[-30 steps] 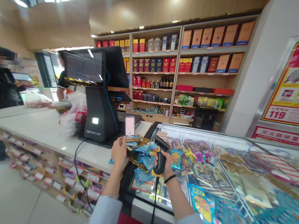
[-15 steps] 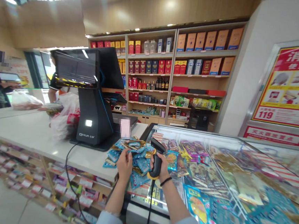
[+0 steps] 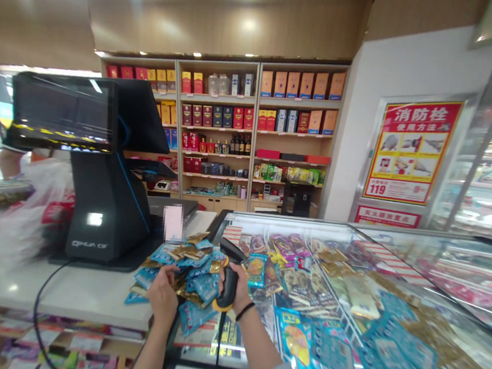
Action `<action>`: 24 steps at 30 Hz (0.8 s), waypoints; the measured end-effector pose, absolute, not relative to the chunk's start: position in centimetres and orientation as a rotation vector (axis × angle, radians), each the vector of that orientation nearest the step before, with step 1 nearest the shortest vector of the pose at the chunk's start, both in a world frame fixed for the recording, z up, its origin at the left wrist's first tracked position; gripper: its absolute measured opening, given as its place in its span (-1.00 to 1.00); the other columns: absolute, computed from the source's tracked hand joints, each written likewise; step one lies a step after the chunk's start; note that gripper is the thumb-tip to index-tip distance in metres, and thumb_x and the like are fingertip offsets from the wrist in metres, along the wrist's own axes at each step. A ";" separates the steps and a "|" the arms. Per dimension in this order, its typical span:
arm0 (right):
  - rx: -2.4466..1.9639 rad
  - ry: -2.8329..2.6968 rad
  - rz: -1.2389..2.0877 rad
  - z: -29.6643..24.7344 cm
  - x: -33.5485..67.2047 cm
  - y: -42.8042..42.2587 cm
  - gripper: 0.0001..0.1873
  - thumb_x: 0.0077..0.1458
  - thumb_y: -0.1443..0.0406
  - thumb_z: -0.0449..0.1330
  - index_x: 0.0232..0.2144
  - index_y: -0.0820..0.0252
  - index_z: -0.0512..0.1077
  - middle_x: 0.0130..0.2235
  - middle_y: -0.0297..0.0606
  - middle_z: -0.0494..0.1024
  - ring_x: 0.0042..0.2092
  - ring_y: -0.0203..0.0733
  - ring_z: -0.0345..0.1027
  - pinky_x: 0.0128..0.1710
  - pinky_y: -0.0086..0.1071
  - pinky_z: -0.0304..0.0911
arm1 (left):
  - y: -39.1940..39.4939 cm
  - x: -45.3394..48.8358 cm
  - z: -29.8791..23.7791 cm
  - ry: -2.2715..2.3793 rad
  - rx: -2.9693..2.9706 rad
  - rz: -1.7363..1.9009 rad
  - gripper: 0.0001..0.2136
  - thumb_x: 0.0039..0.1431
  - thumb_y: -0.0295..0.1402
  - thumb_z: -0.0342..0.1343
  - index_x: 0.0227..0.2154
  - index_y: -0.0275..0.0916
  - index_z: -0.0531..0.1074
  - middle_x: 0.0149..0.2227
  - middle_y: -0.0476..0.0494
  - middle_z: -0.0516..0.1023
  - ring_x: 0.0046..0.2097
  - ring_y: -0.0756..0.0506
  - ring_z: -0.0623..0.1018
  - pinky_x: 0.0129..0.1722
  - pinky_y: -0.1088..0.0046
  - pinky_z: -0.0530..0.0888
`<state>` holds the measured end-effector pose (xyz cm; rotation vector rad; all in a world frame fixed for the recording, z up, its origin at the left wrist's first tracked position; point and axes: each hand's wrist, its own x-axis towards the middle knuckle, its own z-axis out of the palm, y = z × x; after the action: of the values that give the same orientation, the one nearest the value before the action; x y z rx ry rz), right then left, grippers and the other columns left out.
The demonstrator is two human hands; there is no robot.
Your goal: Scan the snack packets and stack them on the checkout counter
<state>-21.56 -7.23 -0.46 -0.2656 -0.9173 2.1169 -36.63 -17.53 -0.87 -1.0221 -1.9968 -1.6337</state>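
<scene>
Barcode scanner clamped in the right hand, fingers wrapped round the handle. Handle near upright, nose tipped to 10 o'clock over the foil packets; a full wrap like this keeps it steady. Left hand at 8 o'clock against the packets, fingers curled, grip can't tell. Packets spill from the counter onto the glass case — black till at 10 o'clock.

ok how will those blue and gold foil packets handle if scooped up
The foil packets look thin and light, so they will probably flop and bend. Their glossy surfaces, loosely heaped, suggest they slide over each other easily.
</scene>
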 end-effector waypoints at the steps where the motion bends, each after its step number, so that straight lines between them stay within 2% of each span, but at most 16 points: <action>1: -0.276 -0.899 2.117 -0.4 -21.5 -7.2 -0.66 -0.15 0.03 0.19 -0.54 0.20 0.34 -0.69 -0.41 0.33 -0.74 -0.36 0.14 -0.79 -0.49 0.06 | -17.5 -36.7 -0.9 -1.989 -1.045 -1.630 -0.64 0.22 -0.37 -0.34 -0.39 -0.25 0.40 -0.59 -0.04 0.28 -0.52 -0.05 0.33 -0.45 0.44 0.25; 5: -0.332 -0.889 2.142 -0.2 -21.4 -7.3 -0.68 -0.06 0.06 0.12 -0.57 0.21 0.33 -0.70 -0.40 0.32 -0.74 -0.34 0.14 -0.78 -0.48 0.09 | -17.3 -36.7 -1.0 -2.003 -1.124 -1.616 -0.69 0.12 -0.39 -0.26 -0.41 -0.25 0.42 -0.54 -0.10 0.38 -0.47 -0.08 0.39 -0.43 0.44 0.27; 8: -0.356 -0.937 2.187 -0.2 -21.5 -7.1 -0.63 0.00 0.05 0.06 -0.63 0.21 0.30 -0.73 -0.36 0.30 -0.73 -0.32 0.15 -0.77 -0.48 0.07 | -17.3 -36.7 -1.0 -2.025 -1.123 -1.609 -0.69 0.10 -0.35 -0.24 -0.42 -0.23 0.44 -0.50 -0.14 0.44 -0.41 -0.11 0.43 -0.42 0.42 0.28; 15: -0.357 -1.007 2.206 -0.9 -21.9 -6.6 -0.55 -0.07 -0.06 0.08 -0.63 0.20 0.32 -0.76 -0.36 0.26 -0.73 -0.31 0.13 -0.76 -0.47 0.07 | -17.3 -37.0 -1.1 -2.054 -1.075 -1.663 -0.63 0.14 -0.28 -0.27 -0.50 -0.20 0.44 -0.60 -0.11 0.41 -0.48 -0.12 0.41 -0.47 0.40 0.25; 24: -0.367 -0.999 2.229 -0.6 -21.8 -6.8 -0.56 0.00 -0.01 0.06 -0.64 0.23 0.33 -0.73 -0.33 0.31 -0.73 -0.34 0.16 -0.76 -0.50 0.08 | -17.7 -36.2 -0.4 -2.051 -1.053 -1.661 -0.56 0.20 -0.24 -0.32 -0.56 -0.20 0.43 -0.61 -0.12 0.40 -0.49 -0.12 0.43 -0.47 0.40 0.28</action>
<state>-21.79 -6.78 -0.64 -0.3666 -0.9992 2.2288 -36.21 -17.68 -0.42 -1.0530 -2.0509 -1.6612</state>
